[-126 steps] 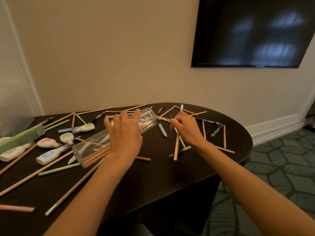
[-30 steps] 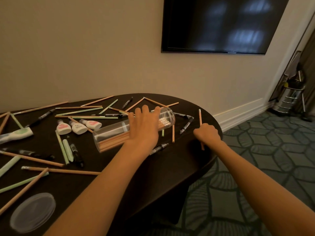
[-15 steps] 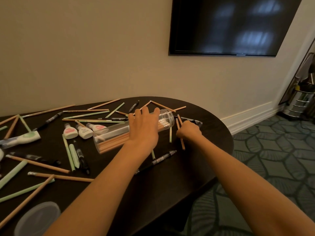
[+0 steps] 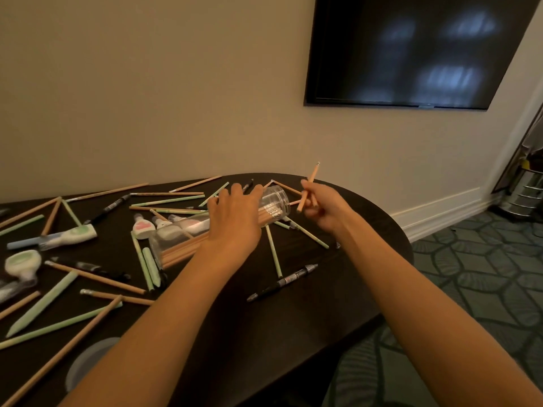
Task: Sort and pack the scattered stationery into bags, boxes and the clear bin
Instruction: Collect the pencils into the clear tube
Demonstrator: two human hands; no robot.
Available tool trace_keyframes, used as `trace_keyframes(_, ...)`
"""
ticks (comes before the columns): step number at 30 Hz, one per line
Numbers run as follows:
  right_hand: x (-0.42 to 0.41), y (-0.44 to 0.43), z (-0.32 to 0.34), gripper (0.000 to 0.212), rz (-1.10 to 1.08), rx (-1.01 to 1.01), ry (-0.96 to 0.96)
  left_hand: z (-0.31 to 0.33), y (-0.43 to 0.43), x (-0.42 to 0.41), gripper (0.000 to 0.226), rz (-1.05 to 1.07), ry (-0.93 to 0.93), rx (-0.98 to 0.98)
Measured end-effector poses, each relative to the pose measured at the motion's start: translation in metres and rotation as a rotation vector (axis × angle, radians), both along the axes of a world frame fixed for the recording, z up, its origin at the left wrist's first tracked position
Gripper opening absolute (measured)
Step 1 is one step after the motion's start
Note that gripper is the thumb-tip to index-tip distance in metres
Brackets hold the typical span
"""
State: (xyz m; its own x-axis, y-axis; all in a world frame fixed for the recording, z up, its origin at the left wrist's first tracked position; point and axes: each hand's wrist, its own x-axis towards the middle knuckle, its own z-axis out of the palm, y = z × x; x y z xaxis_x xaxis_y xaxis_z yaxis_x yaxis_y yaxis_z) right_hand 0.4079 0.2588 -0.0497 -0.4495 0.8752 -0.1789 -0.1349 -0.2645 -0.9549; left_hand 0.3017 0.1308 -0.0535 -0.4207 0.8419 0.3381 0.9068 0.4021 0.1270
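DESK: Raised off the table since half a second ago, is that the pencil (image 4: 312,179)?

PHOTOGRAPHER: Yes. The right hand (image 4: 321,212), low at the bin's mouth then, now holds it up. The fingers are pinched round its lower half, and the eraser end tilts up toward the wall.

DESK: Take me from the front edge back. What could go wrong?

PHOTOGRAPHER: Nearest, a round lid (image 4: 85,362) lies at the table (image 4: 293,333) edge, partly behind the left forearm, and a sweeping arm could knock it off. Beyond it a black pen (image 4: 283,282) lies loose between the forearms and could go to the floor the same way. Then comes the clear bin (image 4: 276,204), on its side with pencils already inside and its mouth toward the right hand. The left hand (image 4: 235,221) lies across it, fingers spread and fairly straight, pressing rather than gripping. The bin is round, so if that hand eases off it may roll and spill its load.

DESK: And the pencil itself?

PHOTOGRAPHER: It is just beside the mouth, not in. Fed in at this steep tilt, its tip could catch the rim or push the bin away.

DESK: Anything unchanged?

PHOTOGRAPHER: The left hand sits on the bin as before. The scattered pencils behind it and the dark screen (image 4: 411,48) on the wall look the same.
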Motion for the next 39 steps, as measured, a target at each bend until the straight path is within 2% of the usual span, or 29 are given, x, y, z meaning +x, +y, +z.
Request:
trace_keyframes(3,-0.011,-0.014,0.011,0.020,-0.023,-0.085,0.226,0.005,-0.016,-0.011,0.077,0.017,-0.025,0.000)
trace_keyframes(6,-0.025,-0.026,0.015,0.016,-0.048,-0.043,0.278,0.009,-0.030,-0.022,0.081,0.013,-0.075,-0.008)
trace_keyframes(9,-0.042,-0.042,0.018,0.014,0.068,0.054,0.205,0.014,-0.042,-0.029,0.080,-0.005,-0.148,0.020)
trace_keyframes(12,-0.062,-0.063,0.022,0.010,0.229,0.207,0.072,0.019,-0.054,-0.041,0.081,0.014,-0.144,0.052)
trace_keyframes(15,-0.079,-0.082,0.028,0.008,0.256,0.295,0.070,0.024,-0.070,-0.059,0.081,0.076,-0.135,0.058)
trace_keyframes(19,-0.094,-0.100,0.034,0.020,0.208,0.259,0.130,0.026,-0.089,-0.078,0.078,0.123,-0.161,0.071)
trace_keyframes(21,-0.106,-0.111,0.032,0.026,0.246,0.262,0.078,0.026,-0.100,-0.090,0.080,0.151,-0.179,0.067)
trace_keyframes(24,-0.131,-0.133,0.024,0.020,0.357,0.252,-0.034,0.021,-0.121,-0.112,0.081,0.202,-0.179,0.042)
trace_keyframes(28,-0.155,-0.155,0.017,0.018,0.351,0.173,0.051,0.016,-0.148,-0.134,0.076,0.275,-0.186,0.039)
trace_keyframes(30,-0.166,-0.167,0.012,0.020,0.362,0.245,0.003,0.014,-0.159,-0.142,0.074,0.294,-0.170,0.043)
trace_keyframes(32,-0.179,-0.183,0.007,0.027,0.472,0.329,-0.092,0.009,-0.172,-0.151,0.073,0.326,-0.141,0.047)
trace_keyframes(34,-0.190,-0.194,0.002,0.031,0.558,0.343,-0.105,0.005,-0.182,-0.161,0.074,0.365,-0.120,0.044)
trace_keyframes(37,-0.197,-0.192,-0.002,0.029,0.478,0.298,-0.067,-0.001,-0.193,-0.173,0.076,0.414,-0.087,0.035)
trace_keyframes(39,-0.200,-0.187,-0.007,0.021,0.425,0.370,-0.213,-0.007,-0.199,-0.180,0.076,0.441,-0.070,0.034)
